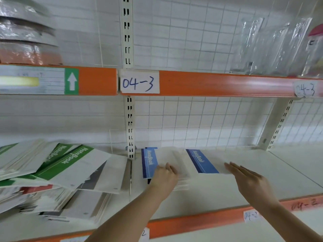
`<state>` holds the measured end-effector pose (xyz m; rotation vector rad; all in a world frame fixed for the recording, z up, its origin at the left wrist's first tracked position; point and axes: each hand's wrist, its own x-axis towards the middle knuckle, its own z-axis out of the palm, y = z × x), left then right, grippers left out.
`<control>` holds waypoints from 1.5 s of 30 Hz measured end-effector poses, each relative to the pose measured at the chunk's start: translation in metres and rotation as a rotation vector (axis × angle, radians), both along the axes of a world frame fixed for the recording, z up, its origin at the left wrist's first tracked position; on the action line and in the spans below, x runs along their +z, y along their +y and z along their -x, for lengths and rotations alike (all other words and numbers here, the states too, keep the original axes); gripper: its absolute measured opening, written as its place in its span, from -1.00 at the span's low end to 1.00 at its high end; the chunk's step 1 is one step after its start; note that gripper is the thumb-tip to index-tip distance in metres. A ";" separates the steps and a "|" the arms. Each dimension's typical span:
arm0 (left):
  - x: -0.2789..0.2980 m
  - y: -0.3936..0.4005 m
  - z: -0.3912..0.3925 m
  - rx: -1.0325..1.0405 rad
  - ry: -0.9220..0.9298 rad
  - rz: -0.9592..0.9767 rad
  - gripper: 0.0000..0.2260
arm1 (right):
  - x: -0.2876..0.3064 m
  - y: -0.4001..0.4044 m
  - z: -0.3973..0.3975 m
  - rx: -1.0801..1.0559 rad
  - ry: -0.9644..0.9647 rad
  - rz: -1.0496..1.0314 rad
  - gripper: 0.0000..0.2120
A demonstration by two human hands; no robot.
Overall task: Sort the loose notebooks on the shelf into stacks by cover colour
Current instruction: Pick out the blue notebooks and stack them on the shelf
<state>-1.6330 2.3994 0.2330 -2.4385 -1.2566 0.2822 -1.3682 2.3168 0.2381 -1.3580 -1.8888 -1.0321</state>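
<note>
I am looking into a white metal shelf bay (262, 175) backed by a wire grid panel (201, 123), with orange front rails and a slotted upright (130, 130) dividing it in two. A handwritten paper label reading "04-3" (139, 82) sits on the upper orange rail (218, 83); a green sticker with a white arrow (71, 81) is further left on that same rail. On the lower rail, smaller labels read "04-2" (250, 216).

Left of the upright lies the loose pile of notebooks (57, 179) — green-banded covers on top, tilted and overlapping, with a red-edged one and grey-banded ones lower down, all fanned untidily towards the shelf's front edge.

Right of the upright, the blue-banded notebooks are gathered. My left hand (165, 175) rests on the blue stack (149, 163), fingers curled over its front edge; motion blur hides how firmly it grips. Just beside it lies a second blue-banded notebook (202, 161), flat on the shelf, and my right hand (248, 179) lies against that notebook's right edge with fingers straight and together, palm open, holding nothing.

On the shelf above, clear plastic sleeves (272, 48) stand at the right, and shrink-wrapped rolls (24, 35) sit at the left — too blurred to name further.
</note>
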 end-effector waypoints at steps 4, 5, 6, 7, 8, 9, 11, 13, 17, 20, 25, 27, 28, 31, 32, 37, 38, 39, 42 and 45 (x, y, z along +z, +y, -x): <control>-0.015 0.003 -0.014 0.014 -0.097 -0.001 -0.67 | -0.006 0.013 -0.001 0.010 0.028 0.027 -0.62; -0.014 0.002 -0.016 0.016 -0.119 -0.004 -0.69 | -0.007 0.016 0.001 0.016 0.031 0.038 -0.61; -0.013 0.002 -0.017 0.008 -0.143 -0.011 -0.67 | -0.008 0.019 0.004 0.023 0.034 0.048 -0.61; -0.012 0.002 -0.016 0.004 -0.162 -0.012 -0.64 | -0.007 0.022 0.007 0.031 0.038 0.057 -0.60; -0.012 0.004 -0.015 -0.001 -0.174 -0.012 -0.60 | -0.007 0.025 0.010 0.039 0.041 0.064 -0.58; -0.012 0.005 -0.014 0.000 -0.171 -0.007 -0.56 | -0.006 0.028 0.014 0.049 0.044 0.073 -0.57; -0.017 0.010 -0.011 0.016 -0.141 0.030 -0.52 | -0.003 0.035 0.022 0.069 0.053 0.093 -0.57; -0.022 0.014 -0.009 0.045 -0.129 0.052 -0.50 | 0.002 0.045 0.031 0.079 0.061 0.120 -0.58; -0.019 0.010 -0.006 0.066 -0.138 0.045 -0.47 | 0.006 0.065 0.050 0.100 0.075 0.193 -0.57; -0.027 0.009 0.012 0.066 -0.166 -0.043 -0.43 | 0.006 0.076 0.067 0.132 0.095 0.245 -0.52; -0.038 0.010 0.063 -0.029 -0.422 -0.222 -0.56 | -0.003 0.091 0.094 0.140 0.068 0.359 -0.38; -0.034 0.008 0.084 -0.051 -0.459 -0.297 -0.62 | -0.014 0.096 0.098 0.128 0.031 0.427 -0.35; -0.034 0.008 0.093 -0.056 -0.458 -0.331 -0.64 | -0.019 0.097 0.099 0.126 0.019 0.463 -0.35; -0.033 0.006 0.113 -0.041 -0.464 -0.370 -0.63 | -0.023 0.094 0.098 0.095 -0.024 0.597 -0.44; -0.033 0.007 0.119 -0.045 -0.460 -0.385 -0.62 | -0.022 0.090 0.099 0.073 -0.039 0.645 -0.49; -0.028 0.001 0.138 -0.081 -0.439 -0.452 -0.64 | -0.014 0.084 0.102 0.010 -0.070 0.861 -0.58; -0.027 0.000 0.140 -0.085 -0.447 -0.461 -0.66 | -0.011 0.083 0.104 -0.009 -0.055 0.878 -0.58; -0.024 -0.002 0.144 -0.084 -0.456 -0.463 -0.67 | -0.009 0.084 0.106 -0.033 -0.046 0.891 -0.59; -0.012 -0.007 0.163 -0.079 -0.464 -0.484 -0.67 | 0.003 0.078 0.123 -0.149 -0.043 0.891 -0.61; 0.006 -0.014 0.192 -0.068 -0.435 -0.500 -0.66 | 0.013 0.072 0.152 -0.214 -0.013 0.853 -0.60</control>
